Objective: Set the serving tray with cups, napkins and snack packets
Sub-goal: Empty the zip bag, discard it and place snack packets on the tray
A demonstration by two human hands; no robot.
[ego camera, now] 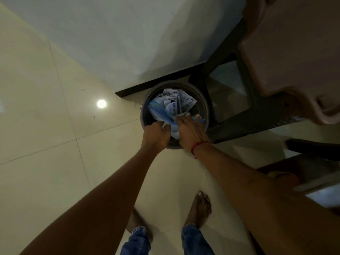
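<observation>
Both my hands reach down into a round metal bin that stands on the floor by the wall. Inside lie crumpled white papers with blue writing and a blue and white plastic packet. My left hand is closed on the near edge of the packet. My right hand lies flat with fingers spread, pressing on the packet's right part. No tray, cups or napkins are in view.
A dark table frame with a brown plastic top stands right of the bin. The pale wall rises behind it. Cream floor tiles spread to the left. My bare feet stand below.
</observation>
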